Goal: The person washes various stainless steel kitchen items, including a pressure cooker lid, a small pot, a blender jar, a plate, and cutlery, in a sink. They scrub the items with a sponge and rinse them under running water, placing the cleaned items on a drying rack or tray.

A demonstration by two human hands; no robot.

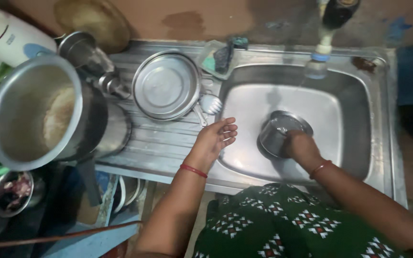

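My right hand (301, 147) grips the rim of a small steel bowl (278, 131) that is tilted inside the steel sink basin (354, 119). My left hand (216, 137) hovers over the left edge of the basin with fingers spread and palm up, holding nothing. Just beyond it lies a steel spoon (210, 104) on the drainboard, beside a round steel plate (167, 86). Both wrists wear red bangles.
A tap (322, 45) hangs over the basin's far side. A sponge in a soap dish (222, 57) sits at the sink's back edge. A large steel pot (39, 112) and other vessels crowd the left. A small bowl with scraps (11, 191) lies lower left.
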